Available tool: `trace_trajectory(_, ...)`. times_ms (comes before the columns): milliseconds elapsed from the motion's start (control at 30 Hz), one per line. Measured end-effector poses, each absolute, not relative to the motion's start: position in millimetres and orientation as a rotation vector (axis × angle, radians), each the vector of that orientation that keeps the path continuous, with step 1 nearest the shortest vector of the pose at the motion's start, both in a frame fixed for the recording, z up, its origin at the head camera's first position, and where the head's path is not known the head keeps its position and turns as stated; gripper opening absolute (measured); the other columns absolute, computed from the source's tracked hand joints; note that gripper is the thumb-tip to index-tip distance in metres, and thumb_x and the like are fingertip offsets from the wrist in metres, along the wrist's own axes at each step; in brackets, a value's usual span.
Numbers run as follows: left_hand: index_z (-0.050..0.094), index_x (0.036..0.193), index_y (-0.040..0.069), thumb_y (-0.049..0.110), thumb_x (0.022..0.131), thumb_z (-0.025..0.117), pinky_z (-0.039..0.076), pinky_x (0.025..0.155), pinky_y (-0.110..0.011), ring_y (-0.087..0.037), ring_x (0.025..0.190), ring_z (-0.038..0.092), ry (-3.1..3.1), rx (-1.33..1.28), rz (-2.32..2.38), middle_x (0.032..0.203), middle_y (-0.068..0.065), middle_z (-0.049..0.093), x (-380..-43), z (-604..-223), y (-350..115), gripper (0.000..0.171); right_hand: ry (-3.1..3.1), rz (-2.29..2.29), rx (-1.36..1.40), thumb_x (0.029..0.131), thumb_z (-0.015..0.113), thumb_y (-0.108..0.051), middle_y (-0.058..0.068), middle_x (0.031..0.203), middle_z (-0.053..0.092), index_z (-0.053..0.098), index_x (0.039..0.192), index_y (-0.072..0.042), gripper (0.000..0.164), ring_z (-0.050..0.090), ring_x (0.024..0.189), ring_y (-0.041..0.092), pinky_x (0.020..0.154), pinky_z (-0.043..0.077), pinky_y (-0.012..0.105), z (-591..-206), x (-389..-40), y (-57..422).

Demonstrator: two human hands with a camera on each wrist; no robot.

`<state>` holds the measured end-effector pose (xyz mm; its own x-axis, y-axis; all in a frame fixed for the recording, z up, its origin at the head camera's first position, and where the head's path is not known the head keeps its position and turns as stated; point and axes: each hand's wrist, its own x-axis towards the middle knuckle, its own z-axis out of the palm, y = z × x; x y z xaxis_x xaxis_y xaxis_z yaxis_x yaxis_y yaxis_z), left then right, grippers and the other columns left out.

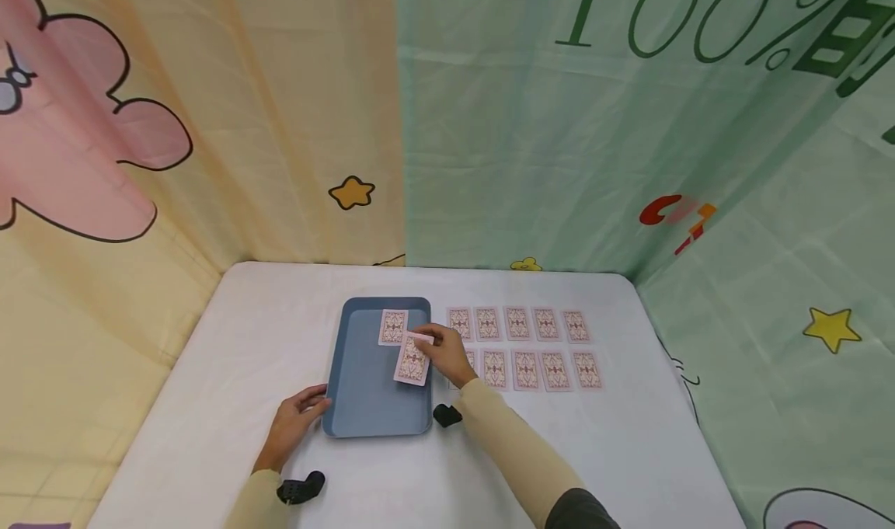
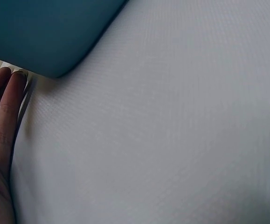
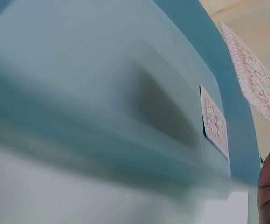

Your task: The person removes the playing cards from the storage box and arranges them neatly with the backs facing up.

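Note:
My right hand pinches a playing card by its upper right corner, above the right part of a blue-grey tray. The right wrist view shows this card tilted and raised over the tray, its shadow falling on the tray floor. Another playing card lies back side up in the tray near its far edge. At the tray's left side my left hand rests with its fingertips by the rim. Its fingers look fairly straight in the left wrist view, close to the tray's corner.
Right of the tray, two rows of playing cards lie back side up on the white table. My right forearm partly covers the near row's left end. Printed curtains stand behind the table and at its sides.

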<state>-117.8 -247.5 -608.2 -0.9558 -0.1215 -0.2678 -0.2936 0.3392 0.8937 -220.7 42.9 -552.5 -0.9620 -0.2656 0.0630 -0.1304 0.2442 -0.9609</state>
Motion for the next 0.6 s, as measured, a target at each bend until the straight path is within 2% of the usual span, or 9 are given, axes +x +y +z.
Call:
trace_trajectory(100, 0.057, 0.131, -0.001, 0.025, 0.090, 0.069, 0.045, 0.081, -0.017, -0.007, 0.099, 0.058, 2.442, -0.380, 1.682, 0.108, -0.011, 0.068, -117.8, -607.0, -247.3, 0.049, 2.381, -1.824, -0.371, 0.092, 0.063, -0.004, 0.018, 0.116, 0.064, 0.067, 0.113, 0.002, 0.023, 0.055, 0.081, 0.014, 0.070, 0.047, 0.023, -537.2, -208.1, 58.4)
trace_trajectory(167, 0.057, 0.131, -0.001, 0.025, 0.090, 0.069, 0.044, 0.082, -0.017, -0.007, 0.099, 0.058, 2.448, -0.377, 1.674, 0.108, -0.010, 0.068, -117.9, -606.6, -247.3, 0.049, 2.385, -1.800, -0.372, 0.092, 0.063, -0.002, 0.021, 0.114, 0.064, 0.066, 0.113, 0.005, 0.023, 0.053, 0.077, 0.015, 0.067, 0.045, 0.023, -527.2, -200.0, 68.4)
trace_trajectory(300, 0.057, 0.130, -0.001, 0.026, 0.091, 0.068, 0.043, 0.082, -0.016, -0.009, 0.100, 0.058, 2.457, -0.380, 1.667, 0.107, -0.009, 0.068, -118.1, -605.5, -246.9, 0.049, 2.395, -1.757, -0.338, 0.091, 0.065, -0.003, 0.020, 0.108, 0.067, 0.066, 0.112, 0.006, 0.023, 0.053, 0.070, 0.012, 0.064, 0.045, 0.020, -522.9, -189.0, 87.2)
trace_trajectory(500, 0.057, 0.130, -0.001, 0.025, 0.091, 0.067, 0.042, 0.083, -0.017, -0.011, 0.103, 0.058, 2.465, -0.377, 1.656, 0.107, -0.009, 0.068, -118.0, -607.2, -246.8, 0.048, 2.393, -1.752, -0.250, 0.088, 0.068, -0.003, 0.018, 0.102, 0.069, 0.067, 0.107, 0.006, 0.021, 0.056, 0.070, 0.009, 0.061, 0.046, 0.019, -545.1, -180.2, 111.9)
trace_trajectory(600, 0.058, 0.130, 0.000, 0.025, 0.091, 0.067, 0.042, 0.083, -0.017, -0.011, 0.103, 0.058, 2.465, -0.378, 1.661, 0.107, -0.009, 0.068, -118.5, -607.5, -246.5, 0.047, 2.397, -1.774, -0.213, 0.086, 0.071, -0.005, 0.017, 0.102, 0.070, 0.068, 0.105, 0.004, 0.022, 0.060, 0.073, 0.009, 0.064, 0.048, 0.020, -563.8, -177.9, 123.4)
